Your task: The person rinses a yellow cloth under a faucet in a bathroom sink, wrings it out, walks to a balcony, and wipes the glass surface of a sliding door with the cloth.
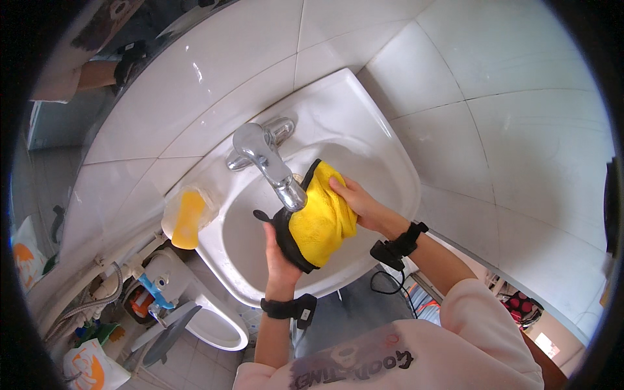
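Observation:
A yellow microfibre cloth [319, 217] with a black border and a small black hanging loop is held over the basin of a white ceramic sink [348, 97]. My left hand [282, 258] grips its dark-edged lower left side. At its upper right, my right hand [356, 202] has the thumb on the yellow face, the fingers partly hidden behind the folds. The spout of a chrome faucet [273, 165] overhangs the cloth's upper left part. Whether water is running cannot be seen.
An orange-yellow bar of soap [187, 219] lies in a translucent dish on the sink's left corner. Below left are a white toilet [214, 321], a blue valve pipe [156, 291] and a flexible metal hose [117, 282]. Tiled walls [526, 146] close in behind and at right; a mirror [97, 92] hangs upper left.

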The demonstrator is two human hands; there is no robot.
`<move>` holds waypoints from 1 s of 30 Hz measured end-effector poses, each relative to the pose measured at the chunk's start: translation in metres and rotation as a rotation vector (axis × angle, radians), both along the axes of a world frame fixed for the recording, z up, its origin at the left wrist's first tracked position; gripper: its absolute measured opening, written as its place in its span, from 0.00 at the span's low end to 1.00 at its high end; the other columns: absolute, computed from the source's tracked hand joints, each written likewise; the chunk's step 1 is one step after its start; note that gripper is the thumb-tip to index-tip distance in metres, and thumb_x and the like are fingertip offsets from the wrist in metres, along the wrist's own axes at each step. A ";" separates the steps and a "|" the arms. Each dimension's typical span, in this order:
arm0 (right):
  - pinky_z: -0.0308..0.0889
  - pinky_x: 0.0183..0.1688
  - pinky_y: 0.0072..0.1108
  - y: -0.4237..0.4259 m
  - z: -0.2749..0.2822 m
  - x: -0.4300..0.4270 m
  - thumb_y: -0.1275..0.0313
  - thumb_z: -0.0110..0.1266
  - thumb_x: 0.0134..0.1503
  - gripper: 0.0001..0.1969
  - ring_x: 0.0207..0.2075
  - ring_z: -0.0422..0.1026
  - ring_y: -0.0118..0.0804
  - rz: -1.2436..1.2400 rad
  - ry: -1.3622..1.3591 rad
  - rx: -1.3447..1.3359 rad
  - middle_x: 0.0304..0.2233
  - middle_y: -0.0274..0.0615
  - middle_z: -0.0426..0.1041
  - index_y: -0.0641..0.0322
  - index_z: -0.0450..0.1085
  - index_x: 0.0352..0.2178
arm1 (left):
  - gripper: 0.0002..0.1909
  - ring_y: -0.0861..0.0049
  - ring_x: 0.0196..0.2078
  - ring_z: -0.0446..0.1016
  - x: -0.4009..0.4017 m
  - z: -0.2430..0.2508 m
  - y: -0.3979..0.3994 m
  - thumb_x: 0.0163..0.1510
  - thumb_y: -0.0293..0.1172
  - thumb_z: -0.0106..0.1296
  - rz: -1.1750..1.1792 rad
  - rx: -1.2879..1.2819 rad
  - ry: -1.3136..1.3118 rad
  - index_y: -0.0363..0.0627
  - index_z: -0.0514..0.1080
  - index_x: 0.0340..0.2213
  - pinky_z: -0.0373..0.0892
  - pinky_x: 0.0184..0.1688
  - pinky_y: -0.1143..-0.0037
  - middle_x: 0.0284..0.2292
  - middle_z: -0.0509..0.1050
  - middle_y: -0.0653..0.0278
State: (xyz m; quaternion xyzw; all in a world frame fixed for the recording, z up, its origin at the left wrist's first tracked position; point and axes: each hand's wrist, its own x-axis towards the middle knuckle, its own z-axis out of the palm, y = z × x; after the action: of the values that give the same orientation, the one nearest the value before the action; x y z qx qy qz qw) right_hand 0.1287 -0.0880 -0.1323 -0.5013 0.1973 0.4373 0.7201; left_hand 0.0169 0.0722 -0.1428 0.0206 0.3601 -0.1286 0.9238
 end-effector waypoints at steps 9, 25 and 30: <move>0.63 0.42 0.19 -0.015 -0.018 -0.014 0.63 0.41 0.58 0.20 0.42 0.66 0.25 0.093 -0.100 -0.063 0.41 0.35 0.67 0.63 0.58 0.48 | 0.18 0.72 0.33 0.73 -0.011 -0.035 -0.004 0.53 0.34 0.49 -0.109 0.714 0.269 0.28 0.65 0.38 0.71 0.34 0.73 0.34 0.71 0.57; 0.65 0.27 0.32 0.036 -0.014 -0.055 0.61 0.46 0.53 0.16 0.24 0.71 0.49 0.274 -0.733 -0.539 0.20 0.53 0.70 0.65 0.66 0.34 | 0.24 0.71 0.33 0.72 0.015 -0.040 -0.013 0.55 0.47 0.42 -0.012 0.707 0.354 0.31 0.65 0.36 0.70 0.34 0.72 0.33 0.71 0.57; 0.64 0.29 0.38 0.050 -0.031 -0.047 0.61 0.46 0.52 0.17 0.27 0.69 0.56 0.507 -0.786 -0.728 0.22 0.57 0.70 0.66 0.65 0.35 | 0.21 0.74 0.30 0.71 0.016 -0.014 -0.029 0.55 0.44 0.43 0.085 0.635 0.222 0.32 0.66 0.33 0.69 0.32 0.75 0.30 0.71 0.58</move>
State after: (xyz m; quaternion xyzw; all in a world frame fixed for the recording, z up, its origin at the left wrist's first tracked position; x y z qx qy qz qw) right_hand 0.0816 -0.0385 -0.1631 -0.8721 -0.0729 0.2812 0.3938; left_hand 0.0332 0.0430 -0.1564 0.2781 0.4812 0.0273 0.8308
